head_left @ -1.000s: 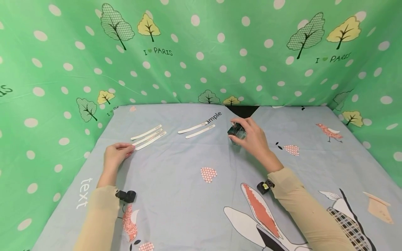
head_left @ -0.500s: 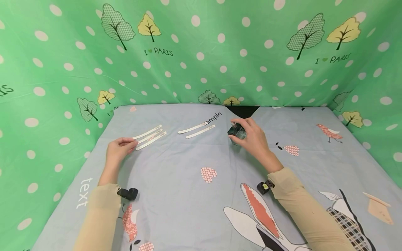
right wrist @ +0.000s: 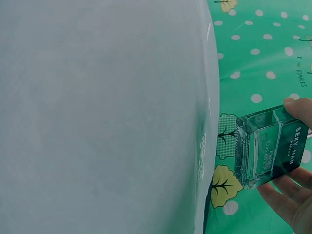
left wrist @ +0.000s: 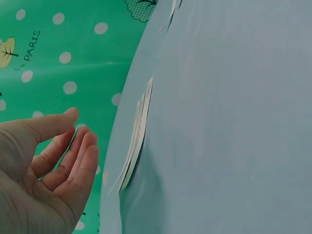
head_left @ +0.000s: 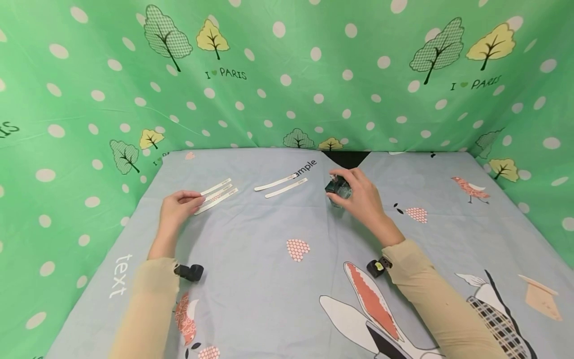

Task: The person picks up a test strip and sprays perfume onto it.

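Note:
My right hand point(head_left: 364, 195) grips a dark green glass perfume bottle point(right wrist: 268, 146) between thumb and fingers. Lettering on the bottle reads "SEXY MAN PARFUM". Three white paper strips point(head_left: 219, 198), with small print at their far ends, lie side by side at the left of the table; in the left wrist view these strips point(left wrist: 139, 131) show beyond the fingertips. My left hand point(head_left: 180, 207) hovers by their near ends, overlapping them in the head view. Its thumb and fingers are loosely bent with nothing between them. Two more paper strips point(head_left: 285, 188) lie in the middle.
A pale blue printed cloth point(head_left: 260, 279) covers the table. Behind it and at both sides hangs a green dotted curtain point(head_left: 269, 94). A small black camera sits on each wrist, the left camera point(head_left: 190, 272) close over the cloth.
My left hand has moved right and slightly away from me, along the three strips. The strips stay where they were. My right hand and the perfume bottle have kept still.

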`<state>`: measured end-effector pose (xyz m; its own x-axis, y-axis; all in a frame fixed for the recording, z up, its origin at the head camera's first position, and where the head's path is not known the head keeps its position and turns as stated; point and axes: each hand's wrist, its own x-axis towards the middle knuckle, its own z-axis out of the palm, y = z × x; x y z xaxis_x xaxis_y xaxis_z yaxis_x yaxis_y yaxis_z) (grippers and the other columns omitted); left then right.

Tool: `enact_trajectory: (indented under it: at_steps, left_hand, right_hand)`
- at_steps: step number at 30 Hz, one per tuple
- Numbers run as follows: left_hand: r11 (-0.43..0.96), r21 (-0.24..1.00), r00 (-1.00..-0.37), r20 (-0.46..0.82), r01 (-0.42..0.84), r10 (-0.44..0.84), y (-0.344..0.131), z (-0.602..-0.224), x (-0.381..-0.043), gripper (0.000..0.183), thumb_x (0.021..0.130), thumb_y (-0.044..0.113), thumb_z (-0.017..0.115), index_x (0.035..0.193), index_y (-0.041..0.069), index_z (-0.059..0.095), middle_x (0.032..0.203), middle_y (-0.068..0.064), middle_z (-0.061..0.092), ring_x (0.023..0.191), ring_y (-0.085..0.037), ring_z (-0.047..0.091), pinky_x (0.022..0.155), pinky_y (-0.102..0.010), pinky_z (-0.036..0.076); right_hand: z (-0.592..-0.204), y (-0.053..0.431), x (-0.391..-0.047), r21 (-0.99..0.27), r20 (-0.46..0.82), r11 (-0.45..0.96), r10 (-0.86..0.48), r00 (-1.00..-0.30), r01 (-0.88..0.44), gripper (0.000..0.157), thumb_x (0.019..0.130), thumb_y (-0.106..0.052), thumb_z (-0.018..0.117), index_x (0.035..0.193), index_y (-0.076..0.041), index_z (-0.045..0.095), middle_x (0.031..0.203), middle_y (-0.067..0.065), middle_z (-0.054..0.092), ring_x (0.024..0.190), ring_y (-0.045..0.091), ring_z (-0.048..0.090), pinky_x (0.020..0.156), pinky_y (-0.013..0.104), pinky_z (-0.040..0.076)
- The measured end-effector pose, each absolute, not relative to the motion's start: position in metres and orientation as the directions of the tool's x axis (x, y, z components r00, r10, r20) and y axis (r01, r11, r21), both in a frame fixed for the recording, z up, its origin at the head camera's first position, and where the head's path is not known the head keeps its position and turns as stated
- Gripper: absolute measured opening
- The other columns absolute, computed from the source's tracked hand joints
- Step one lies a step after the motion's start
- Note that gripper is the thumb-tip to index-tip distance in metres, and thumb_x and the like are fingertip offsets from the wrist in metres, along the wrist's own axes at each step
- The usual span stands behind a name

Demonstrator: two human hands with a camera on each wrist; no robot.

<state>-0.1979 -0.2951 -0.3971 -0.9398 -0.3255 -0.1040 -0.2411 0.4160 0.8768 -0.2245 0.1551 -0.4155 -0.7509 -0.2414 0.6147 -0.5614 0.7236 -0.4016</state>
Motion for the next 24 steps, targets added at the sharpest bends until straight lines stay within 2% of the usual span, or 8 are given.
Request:
enact_trajectory:
  at_steps: [14,24]
  left_hand:
    - [0.391,0.893,-0.953,-0.115,-0.222,-0.279,-0.278,-0.392,-0.206,0.039,0.089,0.018,0.074,0.119,-0.005,0.062,0.075,0.02,0.061,0.075,0.006,0.061,0.073,-0.012,0.058]
    - [0.41,0.883,-0.953,-0.118,-0.229,-0.278,-0.267,-0.394,-0.21,0.038,0.089,0.019,0.075,0.118,-0.003,0.064,0.076,0.018,0.061,0.072,0.005,0.061,0.072,-0.013,0.058]
  right_hand:
    - [-0.414,0.155,-0.224,-0.41,0.606,0.725,-0.237,-0.76,-0.553,0.057,0.078,-0.026,0.087,0.129,-0.023,0.062,0.109,0.014,0.061,0.08,0.029,0.062,0.058,0.042,0.052]
    - [-0.413,0.155,-0.224,-0.408,0.606,0.726,-0.238,-0.759,-0.553,0.057,0.078,-0.027,0.087,0.128,-0.023,0.062,0.11,0.013,0.062,0.081,0.029,0.062,0.058,0.042,0.052]
